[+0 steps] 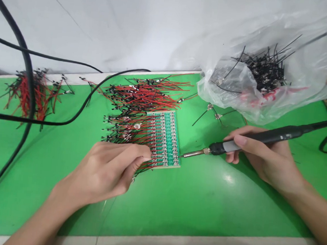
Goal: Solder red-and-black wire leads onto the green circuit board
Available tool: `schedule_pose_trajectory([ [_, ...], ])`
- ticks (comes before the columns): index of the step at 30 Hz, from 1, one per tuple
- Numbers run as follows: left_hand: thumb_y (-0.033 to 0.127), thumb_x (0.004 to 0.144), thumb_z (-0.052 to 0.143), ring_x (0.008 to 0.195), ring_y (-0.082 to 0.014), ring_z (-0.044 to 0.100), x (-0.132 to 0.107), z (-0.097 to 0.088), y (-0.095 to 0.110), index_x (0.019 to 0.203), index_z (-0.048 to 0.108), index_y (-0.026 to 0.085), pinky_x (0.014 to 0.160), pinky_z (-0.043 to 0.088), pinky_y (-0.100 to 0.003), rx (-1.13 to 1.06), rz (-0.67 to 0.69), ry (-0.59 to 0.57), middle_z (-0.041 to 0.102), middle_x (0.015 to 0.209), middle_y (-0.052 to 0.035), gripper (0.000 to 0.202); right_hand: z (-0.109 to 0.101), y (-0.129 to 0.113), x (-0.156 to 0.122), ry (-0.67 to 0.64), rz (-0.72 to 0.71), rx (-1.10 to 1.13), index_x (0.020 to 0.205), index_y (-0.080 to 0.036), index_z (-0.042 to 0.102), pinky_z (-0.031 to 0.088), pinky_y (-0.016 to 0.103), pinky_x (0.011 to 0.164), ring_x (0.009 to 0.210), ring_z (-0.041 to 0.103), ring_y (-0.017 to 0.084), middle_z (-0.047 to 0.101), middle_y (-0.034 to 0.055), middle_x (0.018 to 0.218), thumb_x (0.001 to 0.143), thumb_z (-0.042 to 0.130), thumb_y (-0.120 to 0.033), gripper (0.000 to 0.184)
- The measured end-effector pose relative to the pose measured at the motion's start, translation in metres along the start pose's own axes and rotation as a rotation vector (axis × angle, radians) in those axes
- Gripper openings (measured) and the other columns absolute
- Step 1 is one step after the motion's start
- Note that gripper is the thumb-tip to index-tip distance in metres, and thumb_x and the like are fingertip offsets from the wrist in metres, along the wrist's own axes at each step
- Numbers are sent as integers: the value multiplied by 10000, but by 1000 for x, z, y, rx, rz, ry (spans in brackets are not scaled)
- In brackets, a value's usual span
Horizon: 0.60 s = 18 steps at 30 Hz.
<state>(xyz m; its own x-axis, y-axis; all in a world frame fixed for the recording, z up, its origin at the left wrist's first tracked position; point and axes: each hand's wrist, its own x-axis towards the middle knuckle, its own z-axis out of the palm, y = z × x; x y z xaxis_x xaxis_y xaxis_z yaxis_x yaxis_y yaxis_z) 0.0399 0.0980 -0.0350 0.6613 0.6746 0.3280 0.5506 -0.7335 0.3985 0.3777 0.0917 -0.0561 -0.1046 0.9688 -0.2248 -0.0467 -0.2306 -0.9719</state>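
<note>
Red wires lie at 9 o'clock from the board. At its 7 o'clock, the left hand rests curled fingers on its wires; any grip is unclear. A bag sits at 1 o'clock. At 3 o'clock, the right hand grips an iron, its tip just beside the board.

Left hand: palm down, fingers together, stretched forward and rightward.
Right hand: curled in a pen grip, thumb on top, fingers bent beneath.
</note>
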Motion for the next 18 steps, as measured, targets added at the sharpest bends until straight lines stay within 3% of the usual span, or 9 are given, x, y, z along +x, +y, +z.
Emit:
schedule_pose_trajectory([
  [18,137,951,595,585,-101,678,1,0,-1,1059,626,178,549,524,-227,47,15,-11,741,784,23,120,6,-3,3,139,56,-14,707,-172,794,545,221,395,452,681,155,727,31,585,785,817,-379,222],
])
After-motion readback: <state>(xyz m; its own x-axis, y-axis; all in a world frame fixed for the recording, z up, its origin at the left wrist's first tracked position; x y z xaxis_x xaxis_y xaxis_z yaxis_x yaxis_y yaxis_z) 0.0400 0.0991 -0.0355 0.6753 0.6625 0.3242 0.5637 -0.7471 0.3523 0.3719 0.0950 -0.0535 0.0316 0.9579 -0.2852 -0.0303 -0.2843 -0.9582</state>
